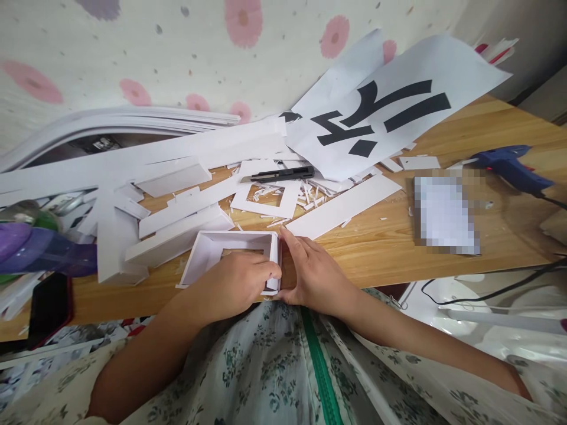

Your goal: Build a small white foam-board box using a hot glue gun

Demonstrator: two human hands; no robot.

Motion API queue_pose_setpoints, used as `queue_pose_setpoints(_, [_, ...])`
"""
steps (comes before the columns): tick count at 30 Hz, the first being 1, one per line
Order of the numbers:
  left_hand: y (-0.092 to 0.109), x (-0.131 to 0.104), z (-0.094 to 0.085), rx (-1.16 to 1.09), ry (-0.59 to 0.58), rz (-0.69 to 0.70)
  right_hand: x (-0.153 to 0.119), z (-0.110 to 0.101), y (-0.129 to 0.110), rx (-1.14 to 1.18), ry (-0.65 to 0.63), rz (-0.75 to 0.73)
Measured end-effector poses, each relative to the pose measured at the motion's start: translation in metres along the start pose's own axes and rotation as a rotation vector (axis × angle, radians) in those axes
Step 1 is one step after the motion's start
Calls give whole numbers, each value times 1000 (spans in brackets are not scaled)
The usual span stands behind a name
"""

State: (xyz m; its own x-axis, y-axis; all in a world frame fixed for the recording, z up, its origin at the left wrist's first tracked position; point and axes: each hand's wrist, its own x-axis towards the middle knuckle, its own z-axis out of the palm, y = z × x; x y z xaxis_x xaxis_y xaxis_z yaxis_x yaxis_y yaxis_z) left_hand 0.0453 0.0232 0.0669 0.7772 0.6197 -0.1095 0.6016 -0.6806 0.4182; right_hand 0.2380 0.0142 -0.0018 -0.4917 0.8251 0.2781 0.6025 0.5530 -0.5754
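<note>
A small open white foam board box [206, 251] lies at the table's near edge, with a rectangular opening in its base. My left hand [239, 280] reaches into it with curled fingers, close against the inside of the right wall. A bit of white shows under its thumb, but what the fingers pinch is hidden. Around the outside of that same right end, my right hand [316, 271] grips the box, with finger and thumb at its far and near corners. Behind the box are a square white frame [287, 200] and a black utility knife [281, 174].
White foam board strips [345, 203] and scraps litter the wooden table [376, 260]. A blue glue gun [509, 165] lies right, near a blurred-out rectangle [445, 215]. Printed paper [398, 112] leans at the back. Left are a purple bottle [48, 248] and a dark phone [51, 310].
</note>
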Motion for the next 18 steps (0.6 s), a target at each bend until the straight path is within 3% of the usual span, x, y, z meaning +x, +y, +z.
queue_pose_setpoints(3, [0, -3, 2, 53, 92, 24, 0, 0, 0, -7, -2, 4])
queue_pose_setpoints(8, [-1, -6, 2, 64, 380, 49, 0, 0, 0, -10, 6, -15])
queue_pose_setpoints(18, [-3, 2, 1, -27, 360, -16, 1, -3, -2, -10, -22, 19])
